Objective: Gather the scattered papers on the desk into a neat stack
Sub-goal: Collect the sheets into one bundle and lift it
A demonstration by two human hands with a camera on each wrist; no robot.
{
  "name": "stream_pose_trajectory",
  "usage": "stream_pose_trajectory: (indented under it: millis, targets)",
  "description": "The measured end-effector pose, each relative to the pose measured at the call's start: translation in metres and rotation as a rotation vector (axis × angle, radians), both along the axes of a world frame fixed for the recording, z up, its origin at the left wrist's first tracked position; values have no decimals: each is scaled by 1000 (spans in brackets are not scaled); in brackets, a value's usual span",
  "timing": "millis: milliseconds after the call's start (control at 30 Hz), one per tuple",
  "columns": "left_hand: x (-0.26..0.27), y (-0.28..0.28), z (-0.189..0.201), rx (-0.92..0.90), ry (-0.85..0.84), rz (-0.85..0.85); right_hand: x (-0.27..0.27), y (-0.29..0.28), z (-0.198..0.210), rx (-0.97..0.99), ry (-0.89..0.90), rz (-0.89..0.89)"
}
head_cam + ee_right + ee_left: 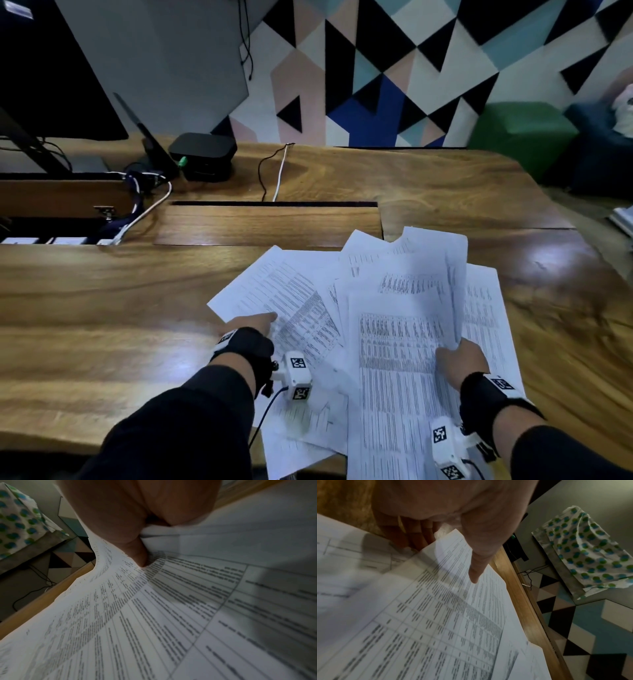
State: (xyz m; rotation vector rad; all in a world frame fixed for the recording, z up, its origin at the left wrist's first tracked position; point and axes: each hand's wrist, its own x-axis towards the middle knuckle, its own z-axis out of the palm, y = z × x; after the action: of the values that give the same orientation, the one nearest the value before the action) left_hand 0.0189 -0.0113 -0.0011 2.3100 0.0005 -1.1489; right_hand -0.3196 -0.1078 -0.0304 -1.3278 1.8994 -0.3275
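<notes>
Wooden desk (102, 308), brown, glossy grain, rounded far-right corner; broad bare surface to the left of the sheets and along the far right side.

White printed papers (394, 308), tabular text, many sheets overlapping askew in a loose fan on the near-right part of the desk; near corners overhang the near edge of the desk, far corners reach the closed wooden cable-tray lid (267, 226); right corners lie well short of the desk's right edge.

Left hand (253, 323), dark sleeve and wrist strap, at the left margin of the fan. In the left wrist view the thumb (476, 566) lies straight on top of a sheet near its edge and the fingers (412, 536) go beneath that sheet, pinching it.

Right hand (460, 359), at the near-right of the fan, gripping a curled sheet that rises on edge above the others. In the right wrist view the thumb (137, 555) presses onto printed paper with the sheet bent round it; other fingers hidden, their state cannot be told.

Black flat box (203, 150), far left, beside a dark leaning tablet (147, 137).

White cable (281, 171) and black cable (262, 174), far centre, running into the tray slot.

Dark monitor (51, 68), far-left corner.

Green cube seat (520, 133), beyond the desk's far-right corner.
</notes>
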Motion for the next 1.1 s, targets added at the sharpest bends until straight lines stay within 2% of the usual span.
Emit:
stream_pose_trajectory:
  millis: [67, 133, 167, 200, 233, 267, 367, 600, 733, 833, 933, 1033, 1100]
  targets:
    - [1, -3, -19, 63, -51, -12, 0, 0, -2, -26, 12, 2]
    - [17, -11, -72, 183, -152, 1, 0, 1, -4, -41, 25, 4]
    - [14, -13, -79, 232, -183, -30, 0, 1, -6, -44, 29, 4]
    - [6, -11, -70, 277, -185, -61, 0, 2, -6, -50, 31, 6]
    - [-12, -3, -39, 299, -214, -89, 1, 3, -6, -56, 32, 9]
    - [-23, 0, -25, 331, -208, -107, 1, 4, -6, -61, 32, 13]
    - [-34, -3, -23, 319, -182, -114, 0, 4, -10, -58, 37, 17]
    - [-28, -4, -46, 81, -168, 6, 2, 5, -8, -58, 40, 25]
    - [-26, -4, -40, -32, -100, -51, 1, 5, -10, -52, 20, 17]
    - [-31, -4, -30, -48, -87, -74, 1, 4, -9, -50, 0, 11]
    - [-33, -6, -30, -193, -9, -25, 1, 3, -9, -36, -18, 1]
    - [-27, 0, -38, -308, 154, -20, 0, 4, -9, -29, -32, -14]
    - [-25, 5, -23, -372, 173, -16, -1, 3, -9, -19, -60, -21]
